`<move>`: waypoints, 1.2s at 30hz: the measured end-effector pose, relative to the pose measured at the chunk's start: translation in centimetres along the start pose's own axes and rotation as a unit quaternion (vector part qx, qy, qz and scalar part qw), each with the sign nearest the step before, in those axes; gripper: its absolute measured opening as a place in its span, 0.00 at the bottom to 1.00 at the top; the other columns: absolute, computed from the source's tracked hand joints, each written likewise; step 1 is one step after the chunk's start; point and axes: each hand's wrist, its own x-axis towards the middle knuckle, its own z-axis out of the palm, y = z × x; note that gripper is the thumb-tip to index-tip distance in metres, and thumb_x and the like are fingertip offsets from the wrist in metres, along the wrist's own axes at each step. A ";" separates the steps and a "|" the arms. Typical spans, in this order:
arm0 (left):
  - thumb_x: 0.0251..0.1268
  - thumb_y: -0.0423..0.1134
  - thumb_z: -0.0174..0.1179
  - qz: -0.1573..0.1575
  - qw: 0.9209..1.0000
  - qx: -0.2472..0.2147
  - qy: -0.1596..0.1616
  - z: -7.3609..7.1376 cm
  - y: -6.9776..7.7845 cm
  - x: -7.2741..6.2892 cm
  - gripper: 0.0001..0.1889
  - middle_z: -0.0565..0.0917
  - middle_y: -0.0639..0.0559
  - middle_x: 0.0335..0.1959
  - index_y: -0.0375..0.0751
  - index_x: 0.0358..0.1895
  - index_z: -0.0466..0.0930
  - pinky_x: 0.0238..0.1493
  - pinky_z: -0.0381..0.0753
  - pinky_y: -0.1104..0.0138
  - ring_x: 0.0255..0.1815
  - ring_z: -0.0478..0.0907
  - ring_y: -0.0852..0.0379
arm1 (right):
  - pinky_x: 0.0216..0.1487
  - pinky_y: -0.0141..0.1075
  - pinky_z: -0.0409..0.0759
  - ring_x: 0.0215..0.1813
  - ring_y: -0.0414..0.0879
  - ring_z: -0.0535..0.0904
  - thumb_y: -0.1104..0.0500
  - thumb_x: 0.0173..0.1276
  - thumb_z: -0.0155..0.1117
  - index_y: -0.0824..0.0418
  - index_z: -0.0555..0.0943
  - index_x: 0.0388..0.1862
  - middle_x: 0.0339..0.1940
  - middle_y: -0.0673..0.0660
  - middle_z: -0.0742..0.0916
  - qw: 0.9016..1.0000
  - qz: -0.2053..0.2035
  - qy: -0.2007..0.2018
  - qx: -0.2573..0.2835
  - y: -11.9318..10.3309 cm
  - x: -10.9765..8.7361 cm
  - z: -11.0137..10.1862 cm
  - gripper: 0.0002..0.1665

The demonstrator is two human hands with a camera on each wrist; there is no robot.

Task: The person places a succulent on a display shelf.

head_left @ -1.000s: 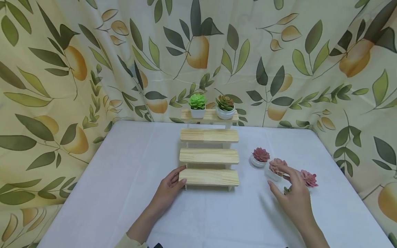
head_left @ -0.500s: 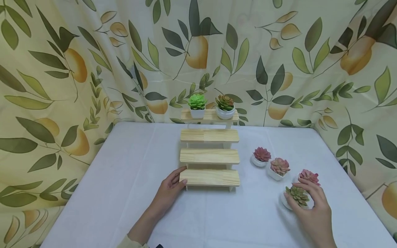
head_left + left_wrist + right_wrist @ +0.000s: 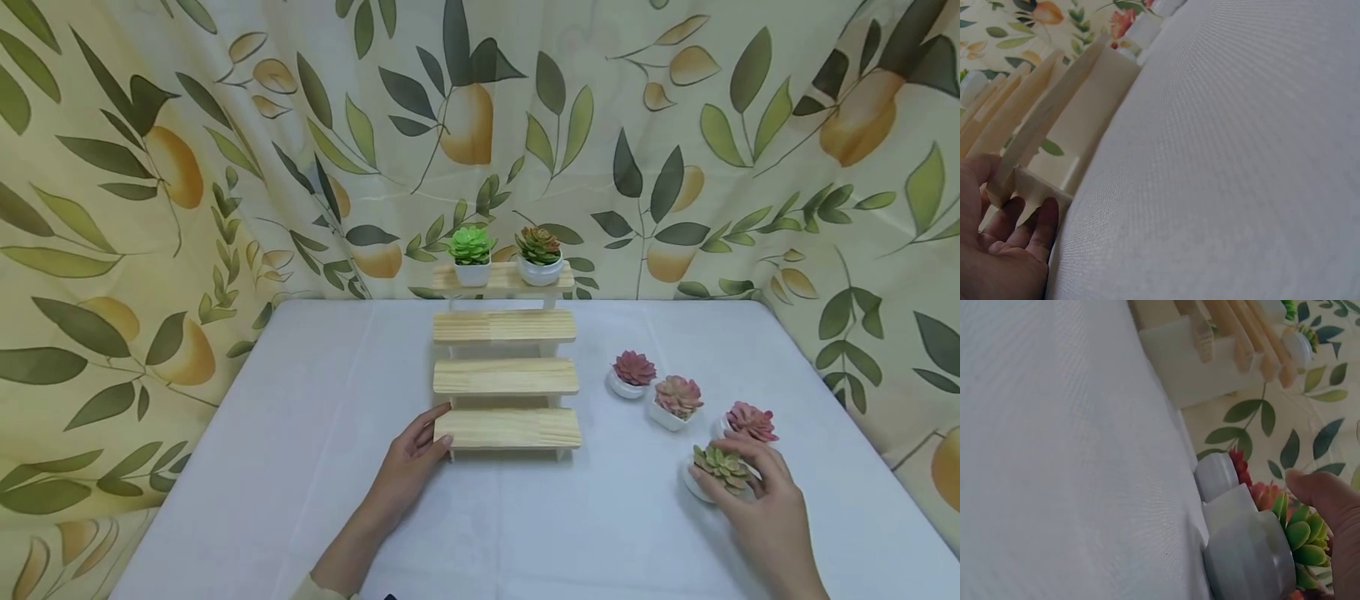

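One green succulent [image 3: 720, 467], at four o'clock from the stand [image 3: 506, 377], was clasped by the right grip [image 3: 763, 500], the stand by the left grip [image 3: 407, 467]. Grasping step judged; level lift seemed needed.

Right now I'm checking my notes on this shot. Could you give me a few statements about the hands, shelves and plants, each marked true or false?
1. The left hand touches the lowest shelf. True.
2. The thumb and fingers of the right hand are around the pale green plant. True.
3. The bright green plant sits on the lowest shelf. False: the bright green plant sits on the top shelf.
4. In the head view, the pale green plant is left of the lowest shelf. False: it is to the right.
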 end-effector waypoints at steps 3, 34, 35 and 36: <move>0.77 0.41 0.62 0.003 1.000 -0.001 0.000 0.0 -0.1 0.0 0.30 0.71 0.42 0.74 0.43 0.78 0.66 0.67 0.72 0.65 0.72 0.71 0.48 | 0.59 0.12 0.61 0.72 0.38 0.63 0.53 0.66 0.79 0.62 0.77 0.66 0.71 0.57 0.72 1.000 0.012 -0.019 -0.001 0.4 0.0 -0.1 0.34; 0.77 0.40 0.62 0.007 1.000 0.006 0.002 0.1 0.2 0.0 0.31 0.73 0.42 0.73 0.42 0.78 0.66 0.66 0.73 0.66 0.70 0.73 0.48 | 0.57 0.12 0.63 0.62 0.21 0.63 0.63 0.61 0.81 0.60 0.65 0.77 0.72 0.68 0.70 0.993 -0.051 -0.106 0.006 1.0 0.2 -0.3 0.49; 0.77 0.40 0.63 0.006 1.000 0.005 0.002 0.1 0.2 -0.1 0.30 0.73 0.42 0.72 0.42 0.78 0.66 0.66 0.73 0.65 0.70 0.73 0.48 | 0.57 0.13 0.64 0.63 0.21 0.63 0.63 0.62 0.81 0.60 0.65 0.78 0.72 0.68 0.69 0.993 -0.052 -0.106 0.010 0.9 0.1 -0.2 0.49; 0.77 0.40 0.63 0.007 1.000 0.004 0.002 0.1 0.2 -0.1 0.30 0.73 0.42 0.73 0.42 0.78 0.66 0.66 0.73 0.65 0.70 0.73 0.48 | 0.58 0.13 0.64 0.63 0.21 0.63 0.63 0.62 0.81 0.59 0.64 0.78 0.73 0.68 0.69 0.993 -0.050 -0.105 0.010 0.9 0.1 -0.2 0.50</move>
